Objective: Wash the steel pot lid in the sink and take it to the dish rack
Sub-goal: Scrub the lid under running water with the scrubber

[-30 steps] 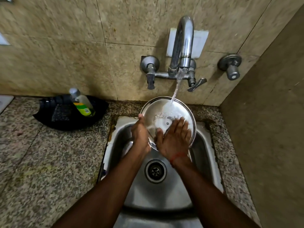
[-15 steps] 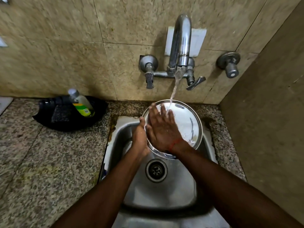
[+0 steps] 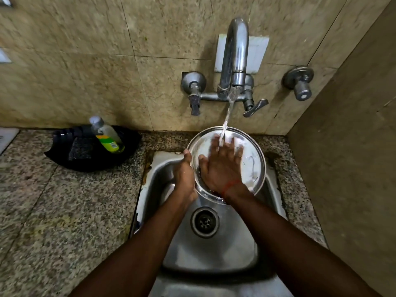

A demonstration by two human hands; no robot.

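The steel pot lid (image 3: 246,161) is held tilted over the back of the sink (image 3: 214,249), its broad face turned up toward the tap (image 3: 234,56) so that the stream of water (image 3: 227,118) falls on its upper part and runs down across the metal into the basin; the left hand (image 3: 185,174) is closed on the lid's left rim, thumb on top, which steadies the lid against the push of the rubbing; the right hand (image 3: 221,166) lies open and flat on the lid's face, fingers spread under the water, gripping nothing, placed so as to wipe the wet surface clean; the fingertips are blurred, so whether they press hard or merely skim cannot be told; a red thread (image 3: 230,185) circles the right wrist; the drain (image 3: 204,221) sits below the lid, apart from it; on the speckled surface (image 3: 53,221) to the left a black tray (image 3: 64,159) holds a soap bottle (image 3: 107,136), leaning, and a dark scrub pad (image 3: 80,147), both untouched; the work seems to be at the rinsing stage, and no dish rack is in view, so the carrying is not yet begun.
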